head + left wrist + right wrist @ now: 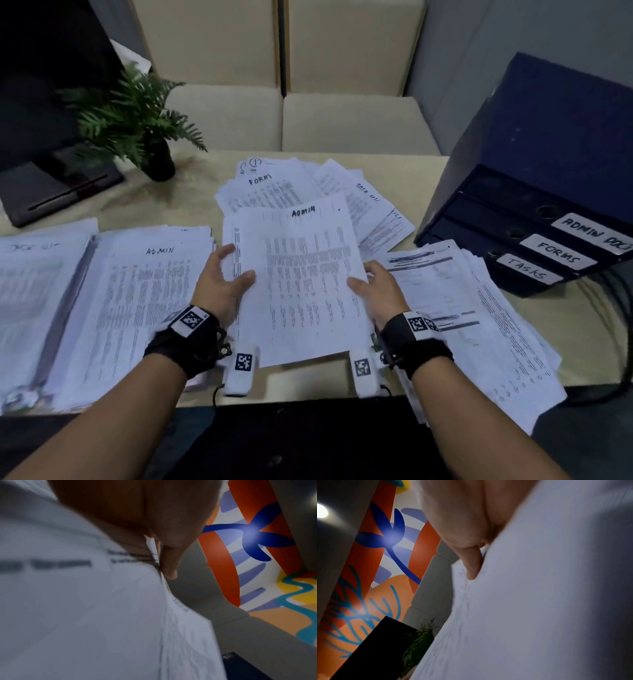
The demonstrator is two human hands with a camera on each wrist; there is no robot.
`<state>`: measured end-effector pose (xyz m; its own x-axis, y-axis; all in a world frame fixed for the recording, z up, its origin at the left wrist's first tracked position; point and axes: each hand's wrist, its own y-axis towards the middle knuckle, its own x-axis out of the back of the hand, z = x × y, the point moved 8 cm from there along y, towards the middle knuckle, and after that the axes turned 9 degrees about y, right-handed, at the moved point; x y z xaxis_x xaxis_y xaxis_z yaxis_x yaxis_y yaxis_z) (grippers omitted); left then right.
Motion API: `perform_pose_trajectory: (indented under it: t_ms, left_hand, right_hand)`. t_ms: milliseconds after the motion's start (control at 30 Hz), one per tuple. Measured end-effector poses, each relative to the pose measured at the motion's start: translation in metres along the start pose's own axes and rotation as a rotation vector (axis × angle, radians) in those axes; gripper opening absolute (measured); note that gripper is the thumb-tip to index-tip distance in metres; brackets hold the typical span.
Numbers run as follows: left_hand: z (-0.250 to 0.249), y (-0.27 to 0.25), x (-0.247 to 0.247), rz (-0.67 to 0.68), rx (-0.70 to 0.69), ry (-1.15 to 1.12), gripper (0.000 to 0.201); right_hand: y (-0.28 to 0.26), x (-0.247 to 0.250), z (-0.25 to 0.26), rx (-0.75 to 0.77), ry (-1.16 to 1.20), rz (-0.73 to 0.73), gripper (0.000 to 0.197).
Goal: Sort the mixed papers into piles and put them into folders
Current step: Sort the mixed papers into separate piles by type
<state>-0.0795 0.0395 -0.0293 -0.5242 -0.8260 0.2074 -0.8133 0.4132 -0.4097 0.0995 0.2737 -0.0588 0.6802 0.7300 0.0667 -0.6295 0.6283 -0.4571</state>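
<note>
Both hands hold one printed sheet headed ADMIN (pixel 301 274) above the middle of the table. My left hand (pixel 226 277) grips its left edge, thumb on top. At the right edge my right hand (pixel 371 287) pinches it the same way. The left wrist view shows the thumb (pixel 168 561) pressed on the sheet (pixel 85 601); the right wrist view shows the thumb (pixel 471 563) on the paper (pixel 539 601). An ADMIN pile (pixel 147 291) lies left, a task list pile (pixel 34 291) further left. Mixed papers (pixel 274 188) fan out behind, topped by a FORM sheet. Another pile (pixel 462 308) lies right.
Three dark blue binders (pixel 534 219) labelled ADMIN DOCS, FORMS and TASKS are stacked at the right. A potted fern (pixel 137 116) and a black monitor (pixel 44 120) stand at the back left. Beige seats (pixel 342 120) sit behind the table. Cables (pixel 606 308) run by the binders.
</note>
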Motion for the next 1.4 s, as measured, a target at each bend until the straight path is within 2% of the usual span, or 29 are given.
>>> perform_pose_trajectory:
  t_ms: [67,133,200,267,333,433,533,667,900,967,1033,1167,1400]
  left_hand:
    - [0.006,0.001,0.02,-0.014,0.002,0.011,0.048]
    - [0.01,0.004,0.04,-0.015,-0.007,0.043,0.049]
    - [0.012,0.007,0.059,-0.001,-0.01,0.042,0.048]
    - [0.018,0.014,0.08,-0.004,-0.045,0.124,0.047]
    - [0.026,0.022,0.097,0.023,-0.052,0.175,0.044]
    - [0.022,0.023,0.116,0.045,-0.065,0.189,0.044]
    - [0.021,0.022,0.132,0.035,-0.059,0.242,0.047]
    - [0.02,0.022,0.139,0.042,-0.081,0.252,0.044]
    - [0.023,0.015,0.113,0.111,-0.018,0.142,0.036]
    - [0.025,0.009,0.111,0.076,0.033,0.133,0.034]
    - [0.033,0.005,0.109,0.052,0.095,0.121,0.042]
    - [0.049,-0.004,0.12,0.022,0.087,0.282,0.088]
    - [0.055,0.003,0.168,-0.107,0.051,0.426,0.08]
  right_hand:
    - [-0.001,-0.017,-0.004,-0.011,0.021,0.019,0.016]
    - [-0.006,-0.03,-0.009,-0.043,0.073,-0.019,0.012]
    - [-0.013,-0.035,-0.014,-0.033,-0.009,-0.122,0.026]
    - [-0.019,-0.039,-0.02,-0.024,-0.07,-0.238,0.03]
    - [-0.029,-0.042,-0.02,-0.004,-0.037,-0.365,0.033]
    - [-0.051,-0.024,-0.017,0.032,0.034,-0.641,0.037]
    - [-0.066,-0.009,-0.028,0.025,0.101,-0.739,0.032]
    - [-0.064,-0.029,-0.043,-0.042,0.102,-0.596,0.022]
    - [-0.045,-0.115,-0.034,-0.105,0.128,-0.124,0.011]
    - [-0.039,-0.122,-0.034,-0.138,0.145,-0.052,0.02]
    - [-0.032,-0.121,-0.034,-0.134,0.097,-0.031,0.027]
    - [-0.029,-0.138,-0.033,-0.115,-0.022,0.065,0.039]
    - [-0.032,-0.208,-0.013,-0.065,-0.285,0.239,0.034]
